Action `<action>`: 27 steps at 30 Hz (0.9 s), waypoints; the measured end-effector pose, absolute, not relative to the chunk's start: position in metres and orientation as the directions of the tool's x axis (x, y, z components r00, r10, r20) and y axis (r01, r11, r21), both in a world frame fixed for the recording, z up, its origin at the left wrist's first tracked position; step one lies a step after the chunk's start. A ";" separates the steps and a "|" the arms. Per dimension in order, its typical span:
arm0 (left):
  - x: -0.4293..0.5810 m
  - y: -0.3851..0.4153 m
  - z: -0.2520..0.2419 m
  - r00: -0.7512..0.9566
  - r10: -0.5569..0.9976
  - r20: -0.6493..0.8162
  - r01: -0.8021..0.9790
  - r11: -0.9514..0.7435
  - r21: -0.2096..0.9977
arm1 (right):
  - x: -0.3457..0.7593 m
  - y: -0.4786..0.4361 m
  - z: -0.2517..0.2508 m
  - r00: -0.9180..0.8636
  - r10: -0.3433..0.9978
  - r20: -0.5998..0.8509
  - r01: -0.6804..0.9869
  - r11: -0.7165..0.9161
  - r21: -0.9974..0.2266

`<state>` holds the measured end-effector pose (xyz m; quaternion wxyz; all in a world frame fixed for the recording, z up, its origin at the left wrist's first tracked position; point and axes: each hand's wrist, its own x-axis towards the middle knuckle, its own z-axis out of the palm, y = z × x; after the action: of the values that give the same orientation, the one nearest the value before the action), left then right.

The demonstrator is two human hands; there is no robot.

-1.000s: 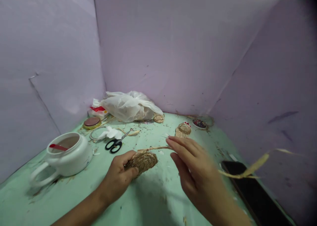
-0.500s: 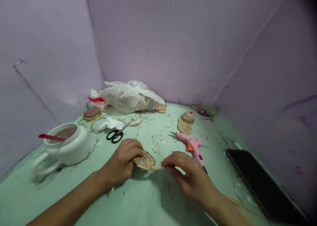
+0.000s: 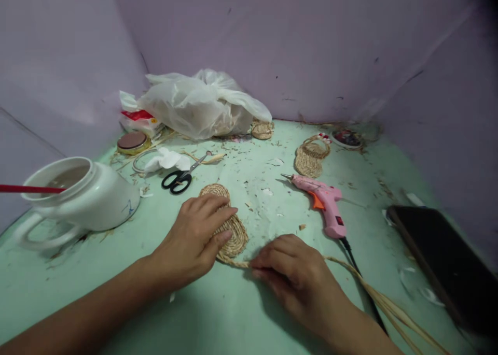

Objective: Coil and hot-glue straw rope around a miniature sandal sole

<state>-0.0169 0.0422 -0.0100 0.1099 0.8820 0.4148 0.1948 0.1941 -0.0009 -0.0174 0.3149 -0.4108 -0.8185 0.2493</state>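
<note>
Woven straw sole (image 3: pixel 238 237) is on the green table (image 3: pixel 187 321), in front of the person, roughly mid-frame, looks to lie flat. Figure-eight outline, narrow waist under the fingers. Long axis runs away from the person with a lean to the left: rounded far end points up-left, rounded near end points down-right, toward the person. Left hand (image 3: pixel 196 233) lies across the waist from the left side, fingers and thumb resting over the top face; can't tell if any finger hooks under the edge. Right hand (image 3: pixel 293 277) is closed in a pinch on the braid (image 3: pixel 236 264), which leaves the sole's near end and runs right, almost square across the frame. Loose straw strands (image 3: pixel 383 303) trail out past the right hand, down-right, over the glue gun's black cord (image 3: pixel 352 254). Pink glue gun (image 3: pixel 321 195) is to the right of the sole, apart from it, nozzle pointing left and slightly away, handle angled down-right toward the person. Finished-looking small sandal (image 3: pixel 309 163) sits just beyond the gun, beaded end away from the person. Scissors (image 3: pixel 179 180) are left of the sole's far end, blades pointing up-right, black loops nearer the person.
</note>
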 end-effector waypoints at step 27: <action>-0.016 0.042 -0.022 0.532 0.800 0.275 0.708 -0.599 0.373 | 0.189 0.016 -0.018 -0.357 0.897 0.260 0.719 0.442 -0.537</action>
<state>-0.0156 0.0419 -0.0216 0.1085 0.8686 0.4342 0.2128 0.1890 0.0155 -0.0183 0.2657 -0.5010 -0.8064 0.1678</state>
